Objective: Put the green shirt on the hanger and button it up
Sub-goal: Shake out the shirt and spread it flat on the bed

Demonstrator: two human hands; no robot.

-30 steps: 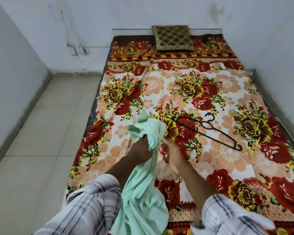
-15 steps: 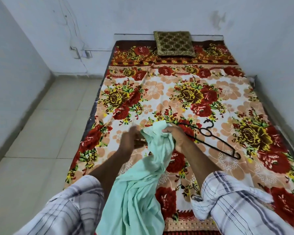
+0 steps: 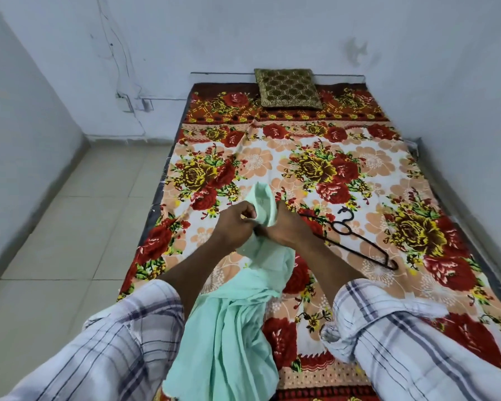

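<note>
The pale green shirt [image 3: 232, 319] hangs bunched from my two hands over the near part of the bed. My left hand [image 3: 237, 224] grips a fold of it with curled fingers. My right hand [image 3: 287, 230] holds the cloth right beside it, the two hands touching. A tip of the shirt sticks up above them. The black wire hanger [image 3: 356, 238] lies flat on the flowered sheet, just right of my right hand, apart from the shirt.
The bed with its red and orange flowered sheet [image 3: 373, 169] fills the middle and right. A brown patterned cushion [image 3: 287, 88] leans at the far end. Tiled floor [image 3: 70, 233] runs along the left, walls close on both sides.
My hands have come together on the shirt's upper part and lifted it slightly toward the middle of the bed. The hanger has not moved.
</note>
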